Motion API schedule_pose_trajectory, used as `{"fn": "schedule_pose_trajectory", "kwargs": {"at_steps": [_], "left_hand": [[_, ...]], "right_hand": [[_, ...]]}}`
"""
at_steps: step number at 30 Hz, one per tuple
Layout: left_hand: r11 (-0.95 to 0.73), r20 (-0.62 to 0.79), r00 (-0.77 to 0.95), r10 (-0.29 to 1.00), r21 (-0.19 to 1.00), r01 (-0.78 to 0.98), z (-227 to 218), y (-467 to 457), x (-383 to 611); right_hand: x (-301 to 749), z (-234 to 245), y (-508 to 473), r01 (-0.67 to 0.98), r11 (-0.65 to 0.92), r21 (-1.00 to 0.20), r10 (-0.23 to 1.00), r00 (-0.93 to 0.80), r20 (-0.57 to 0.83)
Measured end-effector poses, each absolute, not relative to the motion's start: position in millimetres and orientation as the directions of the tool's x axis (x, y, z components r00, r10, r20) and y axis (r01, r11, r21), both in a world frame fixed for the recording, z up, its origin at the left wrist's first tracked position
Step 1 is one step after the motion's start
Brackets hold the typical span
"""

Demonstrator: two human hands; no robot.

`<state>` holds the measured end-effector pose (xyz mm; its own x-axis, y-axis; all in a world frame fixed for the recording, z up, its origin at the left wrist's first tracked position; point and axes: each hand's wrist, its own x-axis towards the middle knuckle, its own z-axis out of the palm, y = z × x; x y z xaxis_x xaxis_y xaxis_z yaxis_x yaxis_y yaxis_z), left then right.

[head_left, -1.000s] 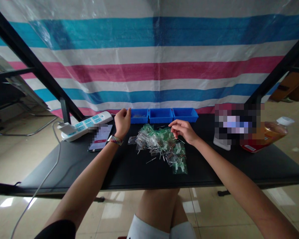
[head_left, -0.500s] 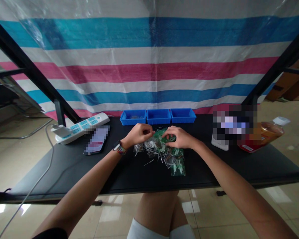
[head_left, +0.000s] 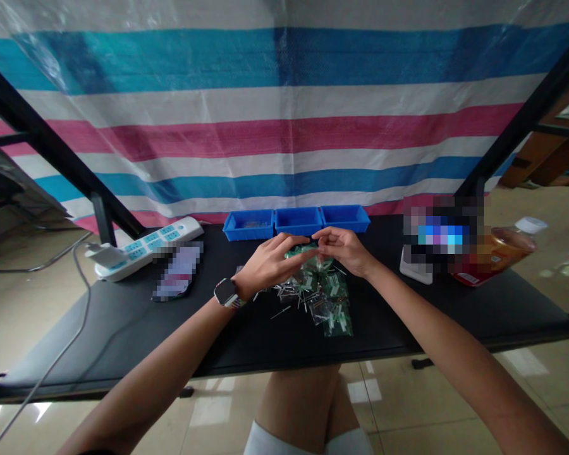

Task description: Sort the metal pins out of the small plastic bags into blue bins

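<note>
My left hand (head_left: 275, 260), with a watch on its wrist, is above the pile, fingers bent around a small green plastic bag (head_left: 296, 250). My right hand (head_left: 342, 250) meets it from the other side, thumb and fingers closed at the bag's right edge; its fingertips are partly hidden. Beneath both hands lies a heap of clear and green bags (head_left: 334, 287) with small white and metal pieces. Thin metal pins (head_left: 287, 292) are scattered in the heap, and a single pin (head_left: 281, 312) lies apart in front of it.
Three blue bins (head_left: 298, 221) stand in a row behind the heap; the left one holds small pieces. On the left are a power strip (head_left: 146, 246) and a phone (head_left: 177, 272). On the right, a blurred device on a white stand (head_left: 416, 268) sits beside a bottle (head_left: 512, 249).
My left hand has turned palm-down and reached right over the green bag, its watch now showing. My right hand has shifted slightly up and right, and its fingers have drawn together.
</note>
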<state>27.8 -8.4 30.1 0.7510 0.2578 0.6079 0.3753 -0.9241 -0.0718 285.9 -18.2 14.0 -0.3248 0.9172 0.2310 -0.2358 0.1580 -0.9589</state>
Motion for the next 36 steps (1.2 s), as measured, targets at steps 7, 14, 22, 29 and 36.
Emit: {"fn": "schedule_pose_trajectory", "kwargs": {"at_steps": [7,14,22,29,36], "left_hand": [[-0.952,0.671,0.695,0.257,0.054,0.3,26,-6,31],[-0.83,0.657,0.512,0.554,0.484,0.278,13,-2,40],[-0.771,0.604,0.506,0.615,0.597,0.224,18,-8,44],[-0.808,0.624,0.537,0.568,0.545,0.221,23,-15,47],[-0.807,0.655,0.491,0.575,0.553,0.208,24,-23,48]], "right_hand": [[282,11,-19,-0.246,0.131,-0.96,0.931,-0.303,0.204],[279,13,-21,-0.106,0.27,-0.957,0.897,-0.335,0.29],[276,11,-20,-0.041,0.285,-0.958,0.922,-0.26,0.286],[268,14,-27,-0.079,0.25,-0.965,0.912,-0.316,0.262],[261,15,-31,-0.085,0.274,-0.958,0.908,-0.304,0.287]]}}
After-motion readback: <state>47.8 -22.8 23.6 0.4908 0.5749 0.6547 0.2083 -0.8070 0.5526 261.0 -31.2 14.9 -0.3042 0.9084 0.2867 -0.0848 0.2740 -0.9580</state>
